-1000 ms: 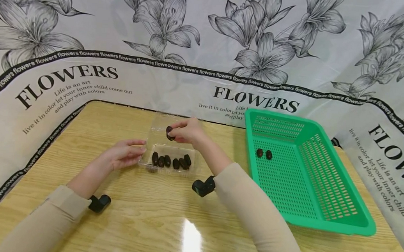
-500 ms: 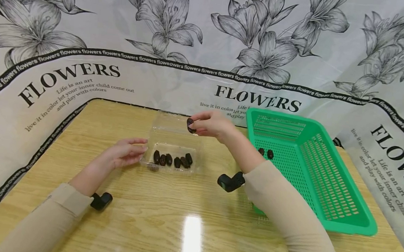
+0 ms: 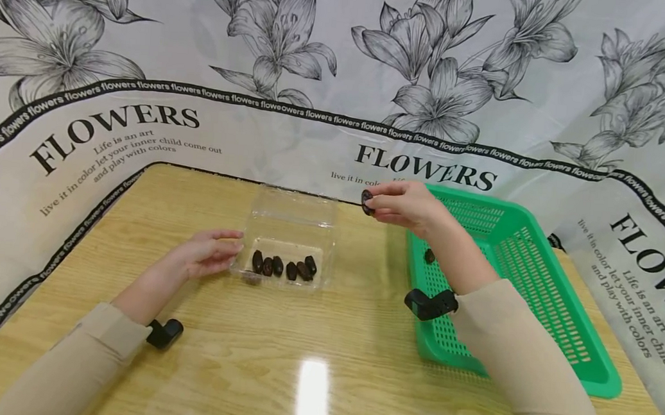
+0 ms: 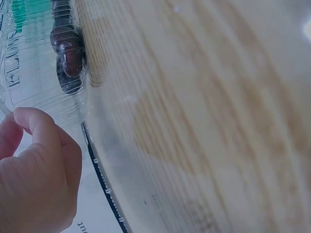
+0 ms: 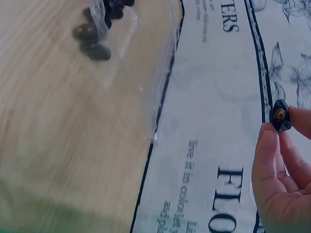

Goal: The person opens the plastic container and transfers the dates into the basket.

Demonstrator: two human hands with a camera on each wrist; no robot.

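Observation:
Between the thumb and fingertips of my right hand [image 3: 406, 206] is a dark, wrinkled date [image 3: 367, 202]. That hand is raised over the near-left rim of a green plastic basket [image 3: 570, 301]; in the right wrist view the date's [image 5: 280, 115] stem end shows. My left hand [image 3: 206, 254] pinches the left edge of a clear plastic clamshell box [image 3: 290, 227], whose lid is tipped back. Several dates [image 3: 277, 266] lie in a row in the box. One date [image 3: 429, 256] is visible inside the basket; my right forearm hides part of the basket floor.
Box and basket stand on a wooden table [image 3: 229, 354], box at the middle, basket at the right. A white flower-print cloth [image 3: 290, 147] rises behind them. Black camera mounts [image 3: 431, 304] sit at both wrists.
My right hand has carried its date from above the box's open lid rightward to the basket. The left hand has stayed at the box's edge. The forearm now covers one date in the basket.

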